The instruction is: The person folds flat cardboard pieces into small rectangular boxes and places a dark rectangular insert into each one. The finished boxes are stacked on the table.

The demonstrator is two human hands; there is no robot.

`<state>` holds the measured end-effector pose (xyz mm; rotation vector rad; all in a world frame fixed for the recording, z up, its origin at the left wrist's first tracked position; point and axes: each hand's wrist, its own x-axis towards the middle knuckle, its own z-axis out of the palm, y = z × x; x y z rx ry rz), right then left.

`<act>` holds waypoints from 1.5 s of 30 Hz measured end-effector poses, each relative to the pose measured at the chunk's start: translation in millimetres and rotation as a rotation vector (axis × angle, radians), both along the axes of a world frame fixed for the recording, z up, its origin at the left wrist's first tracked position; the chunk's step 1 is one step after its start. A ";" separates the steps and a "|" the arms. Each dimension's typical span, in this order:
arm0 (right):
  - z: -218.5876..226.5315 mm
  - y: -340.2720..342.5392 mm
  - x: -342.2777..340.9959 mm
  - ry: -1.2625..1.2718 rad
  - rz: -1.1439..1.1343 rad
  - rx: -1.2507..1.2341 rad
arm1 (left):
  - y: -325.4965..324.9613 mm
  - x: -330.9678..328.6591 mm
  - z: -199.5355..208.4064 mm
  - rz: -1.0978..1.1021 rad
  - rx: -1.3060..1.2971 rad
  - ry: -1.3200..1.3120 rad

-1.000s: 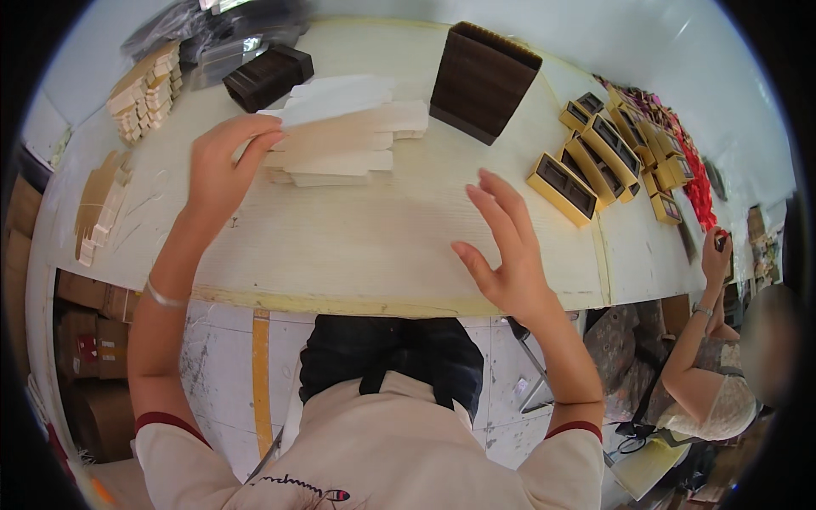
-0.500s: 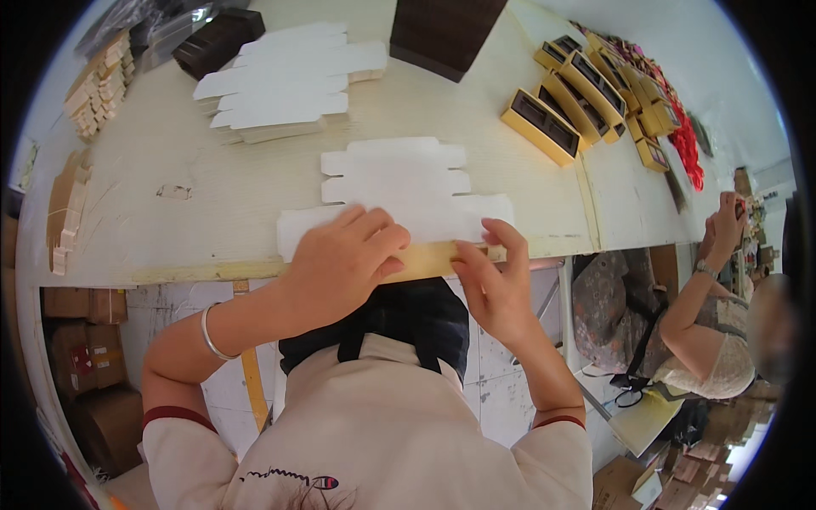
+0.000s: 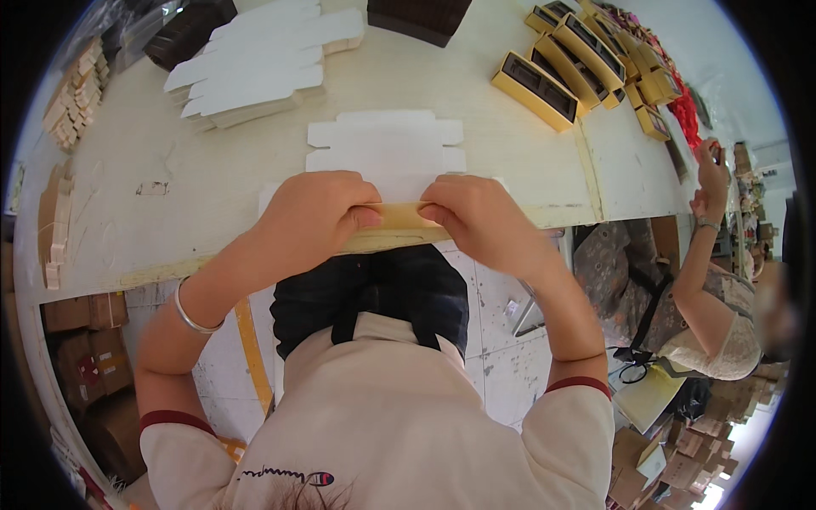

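A flat box blank (image 3: 387, 144), white on its inner side, lies at the table's front edge. Its near flap (image 3: 401, 216) is turned up and shows a gold-yellow outer face. At the left part of this flap my left hand (image 3: 319, 212) pinches the card between thumb and bent fingers. My right hand (image 3: 478, 217) grips the same flap a little to the right, thumb toward me and fingers curled over it. Between the two thumbs a short stretch of the gold strip shows. The blank's side flaps are partly hidden under my hands.
A stack of white box blanks (image 3: 255, 64) lies at the back left, beside dark brown trays (image 3: 187, 32). Another dark stack (image 3: 418, 19) stands at the back. Gold boxes with dark inserts (image 3: 537, 89) are piled at the right. A co-worker's arm (image 3: 710, 246) is at the far right.
My right hand has turned inward and closed on the flap's edge. My left hand has drawn down into a matching pinch. The view has shifted, so the table items sit higher.
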<state>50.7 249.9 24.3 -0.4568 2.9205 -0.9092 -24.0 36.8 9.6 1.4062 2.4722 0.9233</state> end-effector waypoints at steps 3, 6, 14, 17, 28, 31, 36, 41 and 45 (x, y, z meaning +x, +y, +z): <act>6.9 4.1 -12.4 -0.130 -0.010 -0.138 | -0.5 3.3 -3.5 0.036 0.007 0.283; 12.2 8.1 3.2 -0.281 -0.067 -0.244 | -6.7 22.5 11.5 0.099 0.029 0.553; -4.3 -23.5 46.4 -0.325 -0.010 -0.786 | -14.1 1.9 15.7 0.047 -0.036 -0.141; -0.3 12.8 34.5 0.351 0.117 -0.038 | -22.2 -18.8 14.5 0.039 -0.071 -0.132; -30.2 -5.2 30.3 0.306 0.176 0.094 | 2.9 -46.9 13.2 -0.197 -0.046 -0.044; -19.4 -16.0 32.7 0.436 0.322 0.114 | 1.7 -49.5 11.6 -0.187 -0.079 -0.058; -24.6 -7.9 36.4 0.453 0.271 0.129 | 2.8 -49.6 13.3 -0.215 -0.075 -0.040; -4.9 -27.6 4.6 0.108 -0.049 0.033 | 8.6 -49.2 13.8 -0.261 -0.070 0.086; -12.8 -32.7 11.6 0.655 0.098 0.276 | 4.8 -48.4 12.8 -0.235 -0.068 0.079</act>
